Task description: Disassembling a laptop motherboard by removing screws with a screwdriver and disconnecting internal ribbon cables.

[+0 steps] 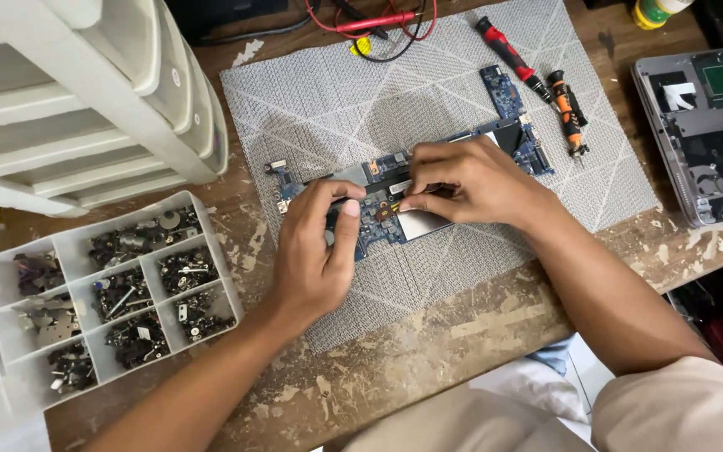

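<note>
We judge the board light, stiff, fragile, best gripped at its edges: left hand pins it, right hand pinches what seems a small tool.

Screw organiser, red screwdriver, opened laptop
</note>
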